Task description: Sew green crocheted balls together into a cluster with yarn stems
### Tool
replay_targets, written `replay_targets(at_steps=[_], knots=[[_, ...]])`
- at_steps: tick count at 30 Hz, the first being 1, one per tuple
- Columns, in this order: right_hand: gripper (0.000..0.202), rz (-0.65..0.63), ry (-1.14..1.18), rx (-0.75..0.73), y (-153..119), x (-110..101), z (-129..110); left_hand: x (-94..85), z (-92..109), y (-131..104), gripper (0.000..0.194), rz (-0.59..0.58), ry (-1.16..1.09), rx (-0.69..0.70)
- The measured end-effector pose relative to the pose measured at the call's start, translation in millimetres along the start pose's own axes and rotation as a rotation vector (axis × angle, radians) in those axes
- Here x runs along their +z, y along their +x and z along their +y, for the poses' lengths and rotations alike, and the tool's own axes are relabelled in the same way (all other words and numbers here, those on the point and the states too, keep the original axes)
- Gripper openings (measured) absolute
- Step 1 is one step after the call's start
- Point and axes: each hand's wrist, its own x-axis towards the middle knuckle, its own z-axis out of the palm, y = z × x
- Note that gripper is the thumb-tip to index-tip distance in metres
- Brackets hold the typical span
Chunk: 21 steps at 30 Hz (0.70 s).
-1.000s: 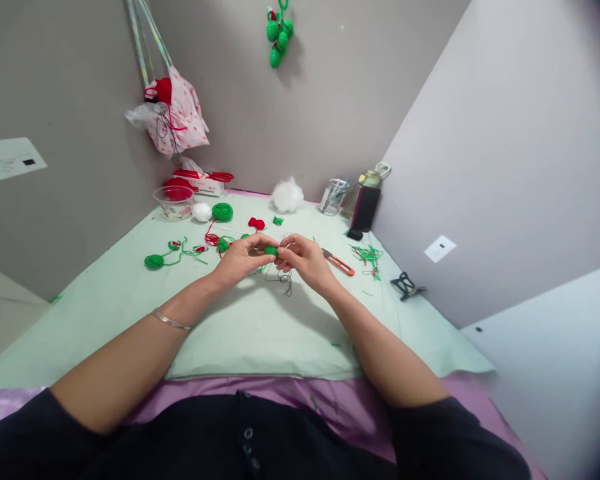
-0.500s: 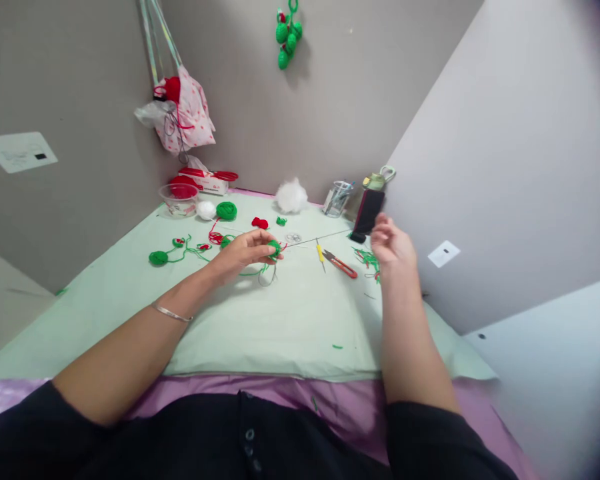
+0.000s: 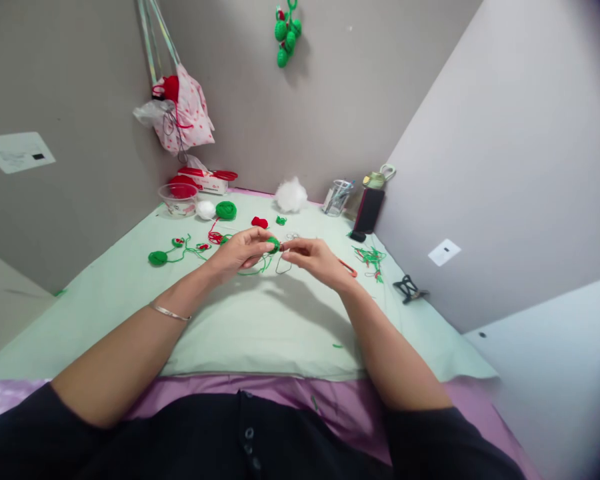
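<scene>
Green crocheted piece (image 3: 274, 245) — pinched in the left hand (image 3: 240, 253) — has the right hand (image 3: 316, 259) (its grip I cannot tell) just beside, near dark thread (image 3: 283, 273).

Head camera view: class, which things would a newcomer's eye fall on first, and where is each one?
Most likely the middle, where the left hand holds a small green ball and the right hand is close beside it. Straight above, a bunch of green balls hangs against the grey wall. A pink spotted bag hangs at upper left.
</scene>
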Motion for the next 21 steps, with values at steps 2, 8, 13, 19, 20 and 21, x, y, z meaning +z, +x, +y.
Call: replay_targets(at_steps=[2,8,13,19,20,21], knots=[[0.031,-0.019,-0.020,0.005,-2,8,-1,1.0,1,0,0.030,0.018,0.012,0.006],[0.029,0.217,0.398,0.037,7,-25,12,2.1,2,1,0.031,0.034,0.069,-0.002],[0.019,0.534,0.709,0.020,8,-70,12,0.4,4,-2,0.027,-0.066,0.144,-0.023],[0.019,0.705,0.913,-0.009,4,-97,11,2.9,12,-6,0.032,-0.171,0.212,-0.103],[0.019,0.703,0.885,-0.019,4,-98,11,2.5,12,-6,0.033,-0.181,0.213,-0.116],[0.018,0.680,0.833,-0.034,3,-98,10,1.8,11,-6,0.033,-0.188,0.210,-0.127]])
